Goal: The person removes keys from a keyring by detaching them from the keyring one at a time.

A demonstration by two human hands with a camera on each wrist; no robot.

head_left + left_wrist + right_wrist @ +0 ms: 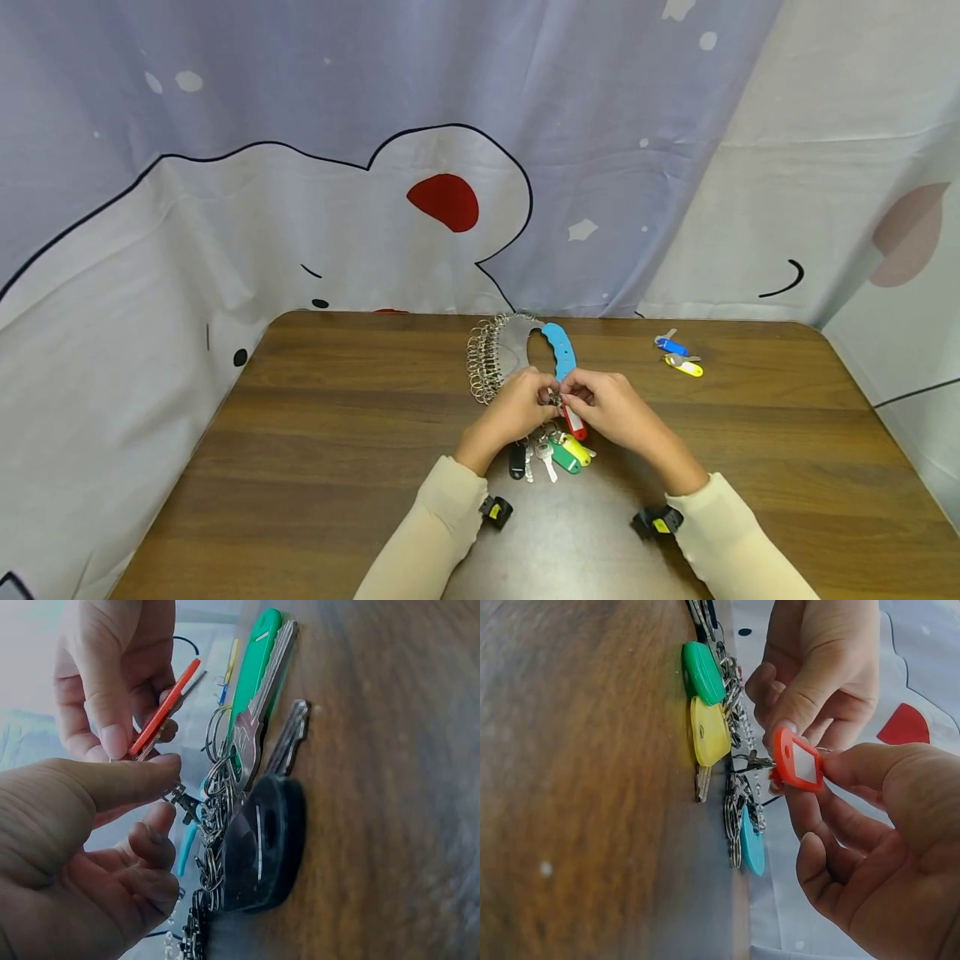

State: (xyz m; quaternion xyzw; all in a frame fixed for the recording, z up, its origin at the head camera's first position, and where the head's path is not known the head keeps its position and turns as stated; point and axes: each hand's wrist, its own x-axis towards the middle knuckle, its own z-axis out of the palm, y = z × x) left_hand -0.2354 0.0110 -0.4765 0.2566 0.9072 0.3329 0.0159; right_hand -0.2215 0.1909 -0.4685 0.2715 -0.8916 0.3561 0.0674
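Writing: red tag [802, 766] bears a white label panel; far yellow tag [684, 365] has a pale one; any text too small or blurred to read.
Red tag look: plastic, rounded rectangle, small slot at one end, key lying alongside in left wrist view.
Red tag place: between the two hands, raised above table [337, 458], near side of holder.
Right hand [606, 406]: thumb and fingers pinch red tag at one end.
Left hand [520, 406]: thumb and index pinch at metal clip [181, 799] beside red tag; exact contact partly hidden.
Holder: grey plate [513, 346], blue grip [559, 352], many rings [480, 367] along left edge, too overlapped to count.
Tags by hands: 1 red, 1 green tag [565, 457], 1 near yellow tag [577, 450], 1 black tag [517, 461].
Loose keys [546, 461]: at least 2 between black and green tags.
Far right pair: 1 blue tag [671, 346], 1 yellow, each with key, well apart from holder.
Wrist cameras [657, 522]: 2, black, yellow patch each.
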